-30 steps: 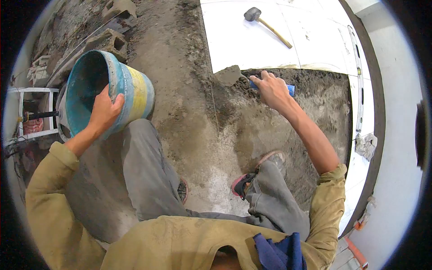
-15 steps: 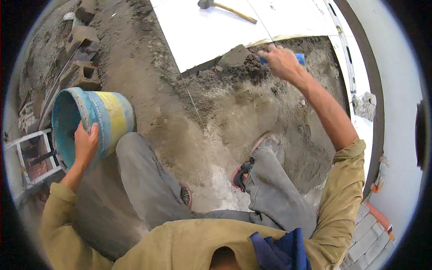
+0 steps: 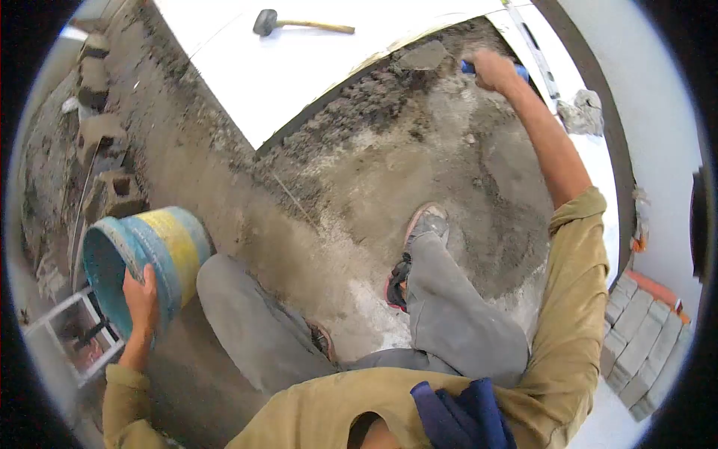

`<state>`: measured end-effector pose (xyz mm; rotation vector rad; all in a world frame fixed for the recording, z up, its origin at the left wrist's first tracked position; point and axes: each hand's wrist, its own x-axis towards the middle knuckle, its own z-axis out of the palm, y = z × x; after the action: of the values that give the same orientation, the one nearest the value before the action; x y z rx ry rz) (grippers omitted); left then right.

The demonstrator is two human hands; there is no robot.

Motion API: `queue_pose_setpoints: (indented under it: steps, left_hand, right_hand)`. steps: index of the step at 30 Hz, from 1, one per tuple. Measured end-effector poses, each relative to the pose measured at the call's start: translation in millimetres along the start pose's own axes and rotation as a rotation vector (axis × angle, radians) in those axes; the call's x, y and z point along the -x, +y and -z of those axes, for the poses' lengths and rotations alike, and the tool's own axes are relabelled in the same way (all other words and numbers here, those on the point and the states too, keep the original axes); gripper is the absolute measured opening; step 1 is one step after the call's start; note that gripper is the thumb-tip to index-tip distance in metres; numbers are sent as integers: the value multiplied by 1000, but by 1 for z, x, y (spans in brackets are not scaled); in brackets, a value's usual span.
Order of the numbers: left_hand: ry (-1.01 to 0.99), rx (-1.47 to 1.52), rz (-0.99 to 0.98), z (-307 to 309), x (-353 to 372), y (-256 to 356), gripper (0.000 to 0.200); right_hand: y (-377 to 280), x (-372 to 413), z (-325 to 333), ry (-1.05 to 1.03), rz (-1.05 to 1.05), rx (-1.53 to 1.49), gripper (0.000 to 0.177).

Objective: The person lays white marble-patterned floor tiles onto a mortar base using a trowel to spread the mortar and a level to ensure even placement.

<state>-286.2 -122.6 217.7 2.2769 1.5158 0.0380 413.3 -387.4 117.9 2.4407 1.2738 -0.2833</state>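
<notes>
My left hand (image 3: 142, 303) is closed on the rim of a blue bucket with a yellow band (image 3: 172, 236). The bucket is tipped on its side beside my left knee, its mouth facing left. Out in front, my right hand (image 3: 493, 72) grips the blue handle of a trowel (image 3: 425, 57). Its grey blade lies at the rough mortar (image 3: 374, 97) along the edge of the white tiles (image 3: 247, 82). A rubber mallet (image 3: 303, 25) with a wooden handle rests on those tiles.
A spirit level (image 3: 535, 49) lies on the white strip at the right, near a crumpled plastic bag (image 3: 583, 112). Grey paver blocks (image 3: 643, 340) are stacked at lower right. Concrete blocks (image 3: 116, 193) line the left side. A thin string (image 3: 295, 198) crosses the ground.
The trowel in my right hand has moved along the tile edge, away from the near tile corner. My view has turned, and the bucket stays in my left hand.
</notes>
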Motion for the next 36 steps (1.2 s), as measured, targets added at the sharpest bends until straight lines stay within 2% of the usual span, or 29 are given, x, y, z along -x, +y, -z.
queue_pose_setpoints:
  steps: [1,2,3,4,5,6,7,9,10,12,13,14,15,16,17,19,21,23,25,27,29,30,32,36]
  left_hand:
    - [9,-4,-27,0,0,-5,38]
    - [22,-3,-62,-2,-1,-12,38]
    - [-15,-7,-9,0,-2,-12,39]
    - [-63,-9,26,2,-6,-11,40]
    - [-54,77,23,2,-4,-3,42]
    - [-14,88,-42,-5,-7,-23,44]
    - [10,134,-19,-7,-7,-23,46]
    - [-95,181,54,-6,-14,-43,57]
    - [-111,185,18,-8,-19,-62,57]
    - [-97,181,41,-13,-34,-101,60]
    - [-106,180,29,-11,-35,-107,60]
    - [-114,70,-1,-7,-36,-110,68]
    - [-118,-40,-27,-6,-34,-106,77]
    - [-115,-37,-21,-11,-34,-102,77]
    - [-20,-64,64,-20,-33,-100,72]
    - [114,-92,197,-22,-21,-79,68]
    - [83,-294,291,-17,-13,-47,73]
    - [39,-280,319,-14,-8,-39,77]
    - [-13,-279,322,-3,-7,-21,82]
    - [-76,-212,272,2,-1,6,80]
    - [-26,-248,271,-8,-7,-48,81]
    - [16,-290,254,-12,-8,-67,81]
    - [2,-292,278,-8,-5,-51,80]
    - [-9,-332,306,-5,0,-24,77]
  right_hand:
    - [18,-3,-28,-155,-129,-39,37]
    - [16,26,-30,-163,-172,-113,32]
    - [15,57,-35,-163,-177,-186,31]
    - [31,69,-81,-267,-237,-271,41]
    - [31,105,-106,-168,-273,-528,46]
    - [21,141,-126,-42,-307,-520,44]
    - [11,168,-136,-91,-404,-657,43]
    - [-6,211,-151,-21,-473,-901,37]
    - [-15,227,-145,-9,-512,-902,37]
    - [-30,247,-111,317,-585,-1003,35]
    - [-32,249,-96,318,-601,-1001,35]
    - [-34,248,-81,396,-627,-1032,35]
    - [-33,245,-74,476,-645,-1063,34]
    - [-31,240,-77,385,-671,-1081,38]
    - [-20,232,-93,382,-650,-1083,38]
    - [15,204,-124,-90,-496,-689,39]
    - [24,184,-108,-136,-525,-632,43]
    - [51,143,-92,-1,-491,-624,41]
    - [82,100,-58,3,-414,-645,38]
    - [106,54,-37,27,-492,-504,41]
    - [127,-3,-32,-36,-588,-464,48]
    - [131,-15,-21,-50,-569,-438,45]
    - [144,-47,-17,-57,-562,-363,41]
    - [152,-71,14,-217,-529,-380,29]
